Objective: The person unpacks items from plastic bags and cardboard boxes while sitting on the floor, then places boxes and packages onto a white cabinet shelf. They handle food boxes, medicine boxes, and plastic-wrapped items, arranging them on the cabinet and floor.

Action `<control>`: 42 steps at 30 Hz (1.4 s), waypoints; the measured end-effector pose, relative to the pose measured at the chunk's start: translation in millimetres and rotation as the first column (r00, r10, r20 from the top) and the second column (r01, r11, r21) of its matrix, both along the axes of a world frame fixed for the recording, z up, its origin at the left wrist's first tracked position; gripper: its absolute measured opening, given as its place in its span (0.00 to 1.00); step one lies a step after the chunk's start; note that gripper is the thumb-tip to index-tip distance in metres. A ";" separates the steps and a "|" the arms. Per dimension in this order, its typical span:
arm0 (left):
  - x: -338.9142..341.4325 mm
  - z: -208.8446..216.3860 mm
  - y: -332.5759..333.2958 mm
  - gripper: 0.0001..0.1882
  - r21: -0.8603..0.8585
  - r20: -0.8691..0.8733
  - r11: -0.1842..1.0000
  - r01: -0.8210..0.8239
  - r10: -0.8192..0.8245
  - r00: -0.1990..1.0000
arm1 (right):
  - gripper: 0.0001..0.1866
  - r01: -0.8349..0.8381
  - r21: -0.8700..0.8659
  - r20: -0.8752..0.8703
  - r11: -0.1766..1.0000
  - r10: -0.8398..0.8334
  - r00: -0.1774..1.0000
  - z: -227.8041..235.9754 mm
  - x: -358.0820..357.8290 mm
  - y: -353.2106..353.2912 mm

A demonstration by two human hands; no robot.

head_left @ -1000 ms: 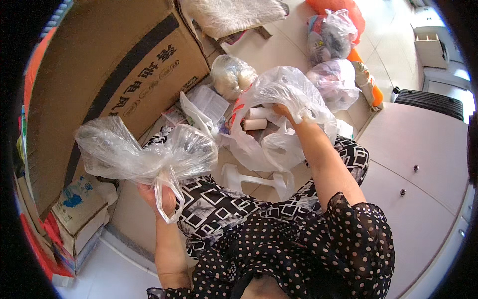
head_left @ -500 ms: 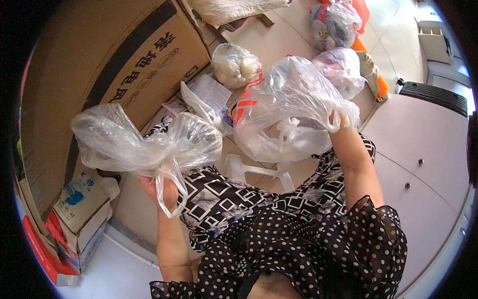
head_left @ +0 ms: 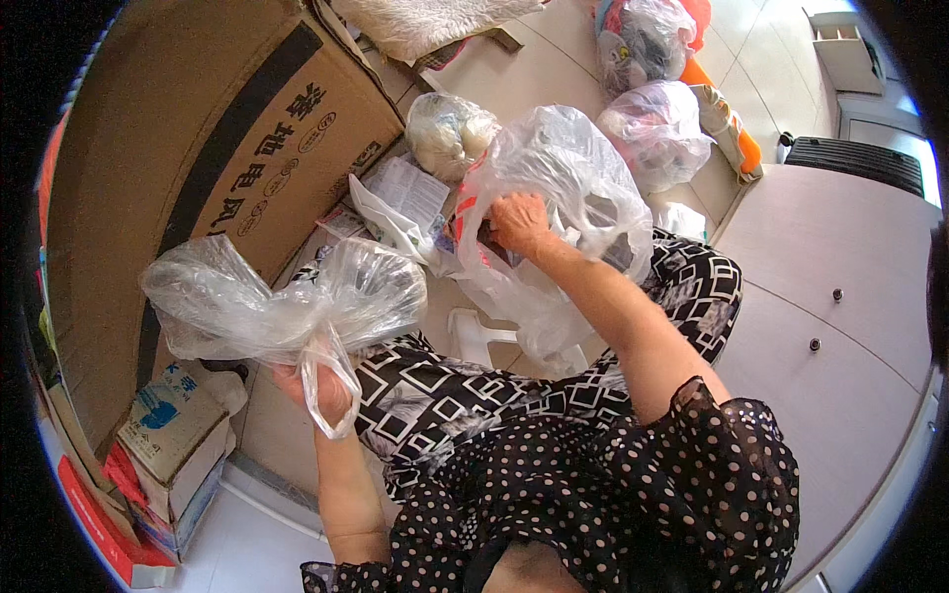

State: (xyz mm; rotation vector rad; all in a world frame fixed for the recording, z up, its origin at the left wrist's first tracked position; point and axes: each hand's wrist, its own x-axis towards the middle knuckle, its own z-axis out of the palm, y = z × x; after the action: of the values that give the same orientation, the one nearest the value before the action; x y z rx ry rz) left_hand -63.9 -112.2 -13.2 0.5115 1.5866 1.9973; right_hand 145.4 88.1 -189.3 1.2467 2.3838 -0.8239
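Note:
My left hand is closed around the gathered neck of a clear plastic bag. One loop of that bag hangs over the wrist, and its puffed body spreads out to the left and above the hand. My right hand reaches into the mouth of a white plastic carrier bag with red printing. Its fingers are curled downward near the bag's left side, over something dark, with the tips hidden. The carrier bag stands between my knees, its right handle loose.
A big cardboard box stands at the left. Beyond the bags are a knotted bag of pale round things, papers and more filled bags. A white plastic stool shows between my legs; a pale cabinet is at right.
My right hand has let go of the carrier bag's right edge and moved left into its mouth. The left hand keeps the clear bag, nearly in place.

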 end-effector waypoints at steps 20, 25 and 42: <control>0.9 1.1 14.7 0.16 -0.276 -0.160 0.948 0.158 -0.208 0.965 | 0.27 -0.429 -0.050 0.135 0.902 0.432 0.892 5.5 18.1 16.1; 7.8 8.3 23.4 0.14 -0.303 -0.211 0.938 0.168 -0.238 0.948 | 0.29 -0.294 -0.052 0.189 0.954 0.299 0.936 25.4 17.1 4.3; 8.8 -7.7 65.3 0.26 -0.502 -0.364 0.834 0.230 -0.445 0.818 | 0.25 0.241 -0.720 -0.137 0.651 -0.474 0.870 203.3 97.5 42.8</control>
State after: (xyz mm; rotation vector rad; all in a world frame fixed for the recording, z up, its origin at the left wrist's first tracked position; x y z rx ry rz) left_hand -55.1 -46.9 -20.9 1.0733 1.9807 1.2319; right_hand 242.9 130.9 14.1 1.3253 1.6999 -1.9539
